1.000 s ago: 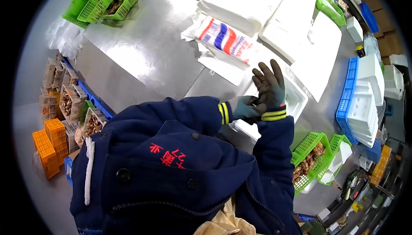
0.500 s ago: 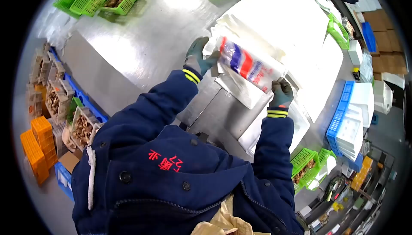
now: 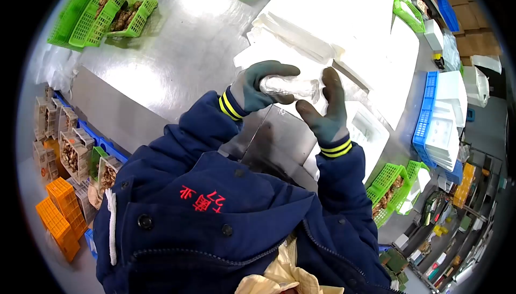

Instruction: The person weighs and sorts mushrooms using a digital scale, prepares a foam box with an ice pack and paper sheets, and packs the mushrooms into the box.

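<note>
My left hand point(image 3: 264, 85), in a grey-green glove, is wrapped round the left end of a clear, shiny plastic-wrapped bundle point(image 3: 291, 86). At the bundle's right end is my right hand point(image 3: 328, 106), gloved too, its thumb and fingers spread apart; whether it touches the bundle is hard to tell. White sheets point(image 3: 295, 36) lie on the metal table point(image 3: 156, 74) just beyond both hands. A white foam box point(image 3: 368, 133) stands to the right of my right hand.
Green baskets of mushrooms stand at the back left point(image 3: 141, 17) and at the lower right point(image 3: 388, 189). A blue crate point(image 3: 425, 119) with white foam trays point(image 3: 445, 127) is at the right. Orange crates point(image 3: 62, 216) and mushroom boxes point(image 3: 71, 151) line the lower left.
Half a second ago my hands held a printed red-and-blue package stretched between them; now they are closer together around a clear, compact bundle. My right hand has opened.
</note>
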`<state>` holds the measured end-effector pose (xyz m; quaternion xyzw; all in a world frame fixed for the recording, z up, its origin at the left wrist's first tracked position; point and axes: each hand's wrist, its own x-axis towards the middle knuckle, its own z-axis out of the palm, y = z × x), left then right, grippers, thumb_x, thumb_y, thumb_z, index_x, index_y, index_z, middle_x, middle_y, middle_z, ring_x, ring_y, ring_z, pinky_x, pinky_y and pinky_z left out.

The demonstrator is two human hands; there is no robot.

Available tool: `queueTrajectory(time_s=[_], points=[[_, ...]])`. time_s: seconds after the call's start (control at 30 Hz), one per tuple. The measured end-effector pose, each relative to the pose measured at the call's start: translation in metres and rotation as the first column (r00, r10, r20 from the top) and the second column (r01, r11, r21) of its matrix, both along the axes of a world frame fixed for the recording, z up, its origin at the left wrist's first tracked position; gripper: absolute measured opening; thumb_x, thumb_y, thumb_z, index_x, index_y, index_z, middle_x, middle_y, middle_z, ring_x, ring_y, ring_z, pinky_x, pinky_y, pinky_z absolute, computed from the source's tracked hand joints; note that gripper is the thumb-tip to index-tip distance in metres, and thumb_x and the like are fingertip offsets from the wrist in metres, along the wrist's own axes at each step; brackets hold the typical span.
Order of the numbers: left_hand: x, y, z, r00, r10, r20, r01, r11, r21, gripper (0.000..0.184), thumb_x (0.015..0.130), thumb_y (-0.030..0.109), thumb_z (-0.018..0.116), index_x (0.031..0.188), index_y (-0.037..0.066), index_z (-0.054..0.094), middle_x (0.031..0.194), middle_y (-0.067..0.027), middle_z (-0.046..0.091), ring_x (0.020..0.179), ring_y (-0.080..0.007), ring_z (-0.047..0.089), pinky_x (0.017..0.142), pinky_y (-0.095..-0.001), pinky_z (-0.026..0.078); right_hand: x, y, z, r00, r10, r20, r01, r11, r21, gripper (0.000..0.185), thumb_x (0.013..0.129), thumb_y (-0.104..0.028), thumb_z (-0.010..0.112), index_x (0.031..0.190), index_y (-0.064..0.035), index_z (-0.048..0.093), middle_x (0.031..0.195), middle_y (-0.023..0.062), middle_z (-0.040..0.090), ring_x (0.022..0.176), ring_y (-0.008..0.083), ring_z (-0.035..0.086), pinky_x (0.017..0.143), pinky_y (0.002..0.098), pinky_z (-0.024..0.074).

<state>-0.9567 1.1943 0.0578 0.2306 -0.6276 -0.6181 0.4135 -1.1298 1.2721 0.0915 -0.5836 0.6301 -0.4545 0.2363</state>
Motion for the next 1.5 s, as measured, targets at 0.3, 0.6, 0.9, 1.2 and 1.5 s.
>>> queueTrajectory(time_s=[0.3, 0.6, 0.9, 1.2, 1.5], points=[[0.004, 0.011, 0.001, 0.993, 0.076, -0.094, -0.047, 0.96, 0.277, 0.025, 0.083, 0.013, 0.05, 0.099, -0.004, 0.059, 0.098, -0.0132, 0.061, 0.09, -0.0171, 0.057, 0.08, -0.0294, 0.046, 0.017, 0.003, -0.012, 0.987, 0.144, 0.065, -0.132, 0.977, -0.166, 0.041, 0.064, -0.001, 0.071, 0.102, 0.0003, 0.057, 0.1, 0.014, 0.056, 0.09, 0.0234, 0.057, 0.078, 0.0308, 0.0469], [-0.015, 0.019, -0.014, 0.954, 0.119, -0.275, -0.148, 0.985, -0.085, 0.044, 0.086, 0.039, 0.05, 0.099, -0.003, 0.059, 0.104, -0.0167, 0.058, 0.098, -0.0272, 0.055, 0.086, -0.035, 0.043, 0.004, 0.012, -0.016, 0.986, 0.133, 0.098, -0.117, 0.98, -0.159, 0.039, 0.066, -0.006, 0.069, 0.103, -0.0022, 0.06, 0.095, 0.0137, 0.059, 0.087, 0.026, 0.057, 0.076, 0.0333, 0.0473], [-0.022, 0.026, -0.022, 0.991, 0.044, -0.128, -0.034, 0.996, 0.081, 0.043, 0.084, 0.038, 0.054, 0.098, -0.002, 0.06, 0.1, -0.0129, 0.059, 0.086, -0.0174, 0.057, 0.075, -0.0296, 0.046, -0.002, 0.027, -0.02, 0.976, 0.081, 0.201, -0.058, 0.991, -0.118, 0.013, 0.072, -0.002, 0.052, 0.08, 0.0023, 0.062, 0.084, 0.0123, 0.058, 0.078, 0.0217, 0.055, 0.069, 0.0298, 0.0445], [-0.011, 0.014, 0.033, 0.883, -0.215, 0.416, 0.233, 0.972, 0.008, 0.022, 0.073, 0.008, 0.058, 0.091, -0.002, 0.063, 0.078, -0.0093, 0.061, 0.073, -0.0168, 0.059, 0.065, -0.0273, 0.046, 0.002, 0.037, -0.012, 0.988, 0.113, 0.11, -0.104, 0.991, -0.085, 0.01, 0.074, -0.006, 0.055, 0.076, -0.0005, 0.063, 0.074, 0.011, 0.059, 0.076, 0.0232, 0.055, 0.07, 0.0313, 0.0443], [-0.009, 0.03, 0.016, 0.813, -0.191, 0.55, 0.497, 0.72, -0.484, 0.005, 0.07, 0.005, 0.056, 0.072, 0.001, 0.058, 0.069, -0.0137, 0.056, 0.067, -0.0296, 0.054, 0.062, -0.0358, 0.043, -0.006, 0.041, -0.014, 0.959, 0.227, -0.168, -0.232, 0.973, -0.012, 0.012, 0.073, -0.008, 0.053, 0.078, 0.0005, 0.06, 0.072, 0.0134, 0.059, 0.066, 0.0284, 0.057, 0.062, 0.0343, 0.0451]])
